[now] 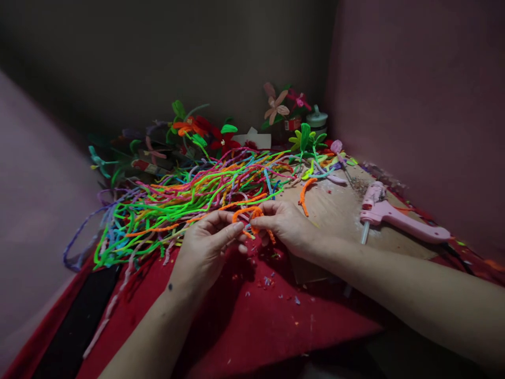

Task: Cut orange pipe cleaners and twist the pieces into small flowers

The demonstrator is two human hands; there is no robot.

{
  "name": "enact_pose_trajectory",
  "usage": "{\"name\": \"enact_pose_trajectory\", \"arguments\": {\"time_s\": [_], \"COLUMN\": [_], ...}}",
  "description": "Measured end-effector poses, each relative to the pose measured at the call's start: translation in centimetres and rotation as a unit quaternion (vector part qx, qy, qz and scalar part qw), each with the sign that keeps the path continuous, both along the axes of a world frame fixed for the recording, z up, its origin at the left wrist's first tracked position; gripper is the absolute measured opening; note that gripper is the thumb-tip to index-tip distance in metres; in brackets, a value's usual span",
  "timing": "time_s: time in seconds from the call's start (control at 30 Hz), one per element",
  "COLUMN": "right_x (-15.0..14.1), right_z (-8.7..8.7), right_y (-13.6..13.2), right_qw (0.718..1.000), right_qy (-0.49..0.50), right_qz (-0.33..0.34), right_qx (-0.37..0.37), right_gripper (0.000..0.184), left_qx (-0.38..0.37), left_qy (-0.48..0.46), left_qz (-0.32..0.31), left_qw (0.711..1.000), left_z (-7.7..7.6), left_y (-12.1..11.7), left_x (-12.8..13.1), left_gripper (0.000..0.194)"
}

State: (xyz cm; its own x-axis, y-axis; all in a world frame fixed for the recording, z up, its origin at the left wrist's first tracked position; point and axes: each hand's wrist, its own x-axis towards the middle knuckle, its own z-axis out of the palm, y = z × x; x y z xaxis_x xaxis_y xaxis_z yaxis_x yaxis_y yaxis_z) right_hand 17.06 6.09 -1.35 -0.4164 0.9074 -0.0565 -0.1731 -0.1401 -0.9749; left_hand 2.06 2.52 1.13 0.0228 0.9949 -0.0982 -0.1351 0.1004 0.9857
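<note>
An orange pipe cleaner (248,210), bent into a loop, is held between both hands above the red cloth. My left hand (211,239) pinches its left side between thumb and fingertips. On the other side, my right hand (286,226) grips the bent part, where short orange ends hang below the fingers. The fingertips partly hide how the strands cross. Just behind the hands spreads a big heap of pipe cleaners (189,189) in green, pink, orange, blue and purple. A separate curved orange piece (303,196) lies right of my right hand.
A pink glue gun (394,213) rests on a cardboard sheet (331,210) at the right. Pipe-cleaner flowers (276,108) and a lidded jar (316,120) stand at the back by the walls. Fuzzy scraps dot the red cloth (276,326). A black strip (79,321) lies at the left.
</note>
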Motion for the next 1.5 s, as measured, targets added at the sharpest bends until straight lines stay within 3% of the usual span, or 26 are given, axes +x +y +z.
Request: {"name": "enact_pose_trajectory", "arguments": {"time_s": [0.13,0.37,0.9,1.07,1.3,1.5], "right_x": [-0.2,-0.1,-0.3,-0.3,-0.4,-0.2], "right_z": [-0.5,-0.4,-0.6,-0.4,-0.3,-0.3], "right_y": [-0.1,-0.2,0.0,0.0,0.0,0.1], "right_qw": [1.0,0.999,0.998,0.998,0.992,0.995], "right_qy": [0.006,-0.012,0.032,0.028,0.061,0.054], "right_qz": [0.003,0.012,0.017,0.014,0.033,0.033], "right_qx": [-0.004,-0.03,-0.044,-0.058,-0.103,-0.081], "right_gripper": [0.005,0.004,0.003,0.006,0.006,0.005], "left_qx": [0.052,0.102,0.081,0.099,0.156,0.071], "left_qy": [0.041,0.128,0.073,0.156,0.33,0.26], "left_qz": [0.042,0.036,0.015,0.018,-0.003,-0.057], "left_qw": [0.997,0.986,0.994,0.983,0.931,0.961], "left_z": [0.3,-0.2,0.5,0.1,-1.3,-0.1], "left_y": [-0.6,-0.9,-1.1,-0.9,-0.3,-0.5], "left_x": [0.5,0.8,0.6,0.7,0.5,0.5], "left_gripper": [0.013,0.01,0.007,0.009,0.007,0.017]}}
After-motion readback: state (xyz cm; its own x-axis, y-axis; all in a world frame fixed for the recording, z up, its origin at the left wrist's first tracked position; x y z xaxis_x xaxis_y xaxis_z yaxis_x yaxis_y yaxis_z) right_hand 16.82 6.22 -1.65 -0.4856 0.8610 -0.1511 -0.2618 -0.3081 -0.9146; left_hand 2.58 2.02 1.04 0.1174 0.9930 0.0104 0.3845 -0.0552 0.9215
